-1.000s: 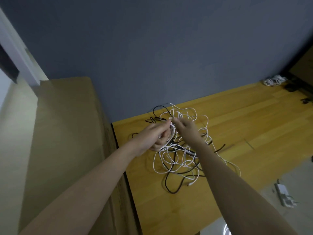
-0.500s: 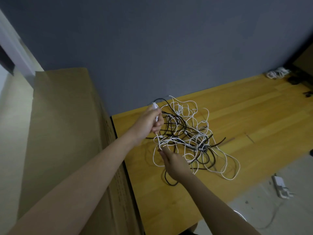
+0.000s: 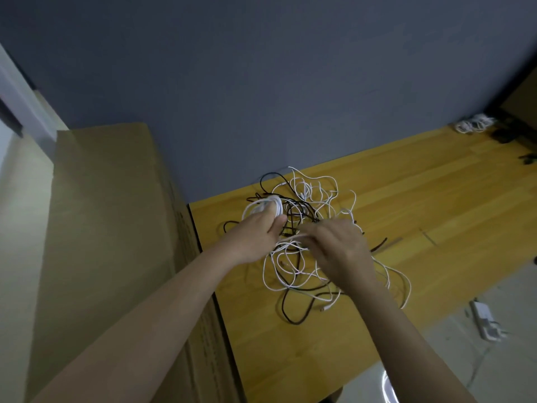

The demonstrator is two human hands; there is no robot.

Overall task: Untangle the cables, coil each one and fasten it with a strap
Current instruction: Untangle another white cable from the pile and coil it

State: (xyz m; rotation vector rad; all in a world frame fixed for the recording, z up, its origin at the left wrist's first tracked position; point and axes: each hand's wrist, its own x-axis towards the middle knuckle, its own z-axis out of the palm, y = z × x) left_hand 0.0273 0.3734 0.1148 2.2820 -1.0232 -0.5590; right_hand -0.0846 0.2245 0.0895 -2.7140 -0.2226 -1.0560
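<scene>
A tangle of white and black cables (image 3: 316, 199) lies on the wooden table (image 3: 436, 199) near the grey wall. My left hand (image 3: 258, 231) grips a small coil of white cable (image 3: 263, 206) whose loops stick out above my fingers. My right hand (image 3: 338, 248) is over the middle of the tangle and pinches a strand of the white cable that runs leftward toward the coil. A black cable loop (image 3: 296, 312) trails out at the near side of the heap. No strap is visible.
A large cardboard box (image 3: 110, 242) stands against the table's left edge. Bundled white cables (image 3: 473, 126) and dark items (image 3: 505, 135) lie at the far right of the table. A white power adapter (image 3: 483, 315) lies on the tiled floor to the right.
My right hand moved up from the near edge of the tangle to its middle, drawing white cable. My left hand now shows more white loops gathered in it.
</scene>
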